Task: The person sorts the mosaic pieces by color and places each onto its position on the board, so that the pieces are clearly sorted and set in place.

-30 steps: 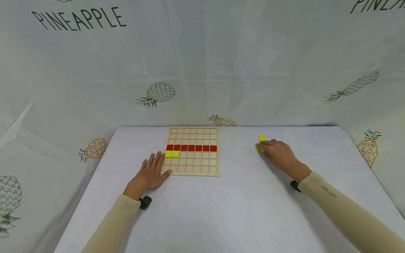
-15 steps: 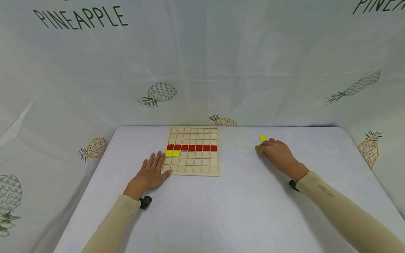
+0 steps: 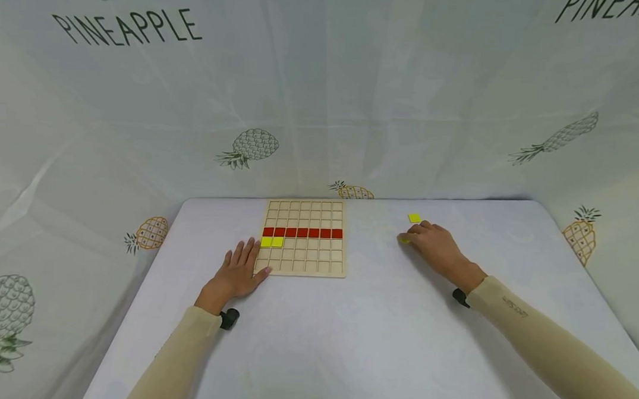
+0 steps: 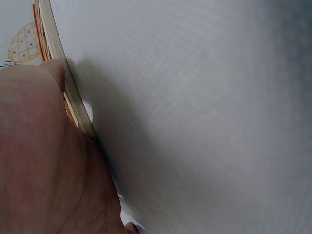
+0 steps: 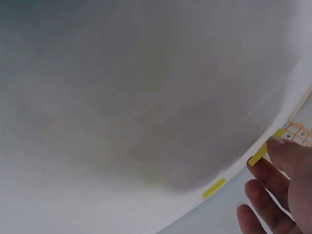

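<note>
My left hand (image 3: pixel 237 277) lies flat with fingers spread at the left edge of a wooden grid board (image 3: pixel 311 266), its thumb over the near left corner. In the left wrist view the palm sits against the board's edge (image 4: pixel 73 92). The board carries a full row of red square tiles (image 3: pixel 303 233) and two yellow tiles (image 3: pixel 272 242) at the left of the row below. To the right, my right hand (image 3: pixel 435 246) pinches a yellow square tile (image 5: pixel 265 148) between thumb and index finger. Another yellow tile (image 3: pixel 414 218) lies on the table just beyond that hand.
The white table (image 3: pixel 313 342) ends at a back edge right behind the board. A hanging curtain (image 3: pixel 323 104) with pineapple prints surrounds it. A black wrist camera (image 3: pixel 230 319) is strapped on the left wrist and another (image 3: pixel 460 297) on the right.
My right hand has picked up the nearer yellow tile and shifted slightly left and toward me with it. The left hand and board stay in place.
</note>
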{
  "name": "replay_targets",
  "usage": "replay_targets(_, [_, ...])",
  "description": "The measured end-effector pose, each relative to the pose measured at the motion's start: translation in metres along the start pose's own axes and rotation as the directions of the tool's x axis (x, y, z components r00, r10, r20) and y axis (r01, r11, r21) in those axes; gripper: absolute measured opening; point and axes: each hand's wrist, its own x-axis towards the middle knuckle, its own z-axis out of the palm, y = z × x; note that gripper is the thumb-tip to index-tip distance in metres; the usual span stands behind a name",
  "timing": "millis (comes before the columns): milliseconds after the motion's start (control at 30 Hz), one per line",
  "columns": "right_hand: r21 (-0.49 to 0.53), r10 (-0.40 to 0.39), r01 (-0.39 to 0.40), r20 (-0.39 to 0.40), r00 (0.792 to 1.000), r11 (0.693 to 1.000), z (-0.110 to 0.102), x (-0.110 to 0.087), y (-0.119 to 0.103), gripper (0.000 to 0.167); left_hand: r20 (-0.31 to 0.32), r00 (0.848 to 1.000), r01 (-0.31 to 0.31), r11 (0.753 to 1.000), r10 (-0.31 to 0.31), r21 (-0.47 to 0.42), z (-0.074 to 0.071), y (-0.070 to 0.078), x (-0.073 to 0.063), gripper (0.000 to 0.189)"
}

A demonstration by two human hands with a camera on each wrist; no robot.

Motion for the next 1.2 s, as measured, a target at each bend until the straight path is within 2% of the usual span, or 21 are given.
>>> replay_targets(500, [0.036,-0.052,0.055,-0.067,0.996,0.998,-0.006,0.008,-0.032,0.033,-0.006,1.0,0.001,1.0,-0.001,-0.012,0.0,-0.001,0.002,0.091])
replay_targets(700, [0.052,-0.065,0.068,-0.062,0.996,0.996,-0.008,0.015,-0.05,0.035,-0.009,1.0,0.002,1.0,-0.002,-0.006,0.001,-0.001,0.002,0.091])
replay_targets(1200, [0.072,-0.148,0.156,-0.104,0.983,0.985,-0.002,0.055,-0.103,0.033,-0.012,1.0,0.0,1.0,0.0,-0.013,0.001,0.0,0.001,0.091])
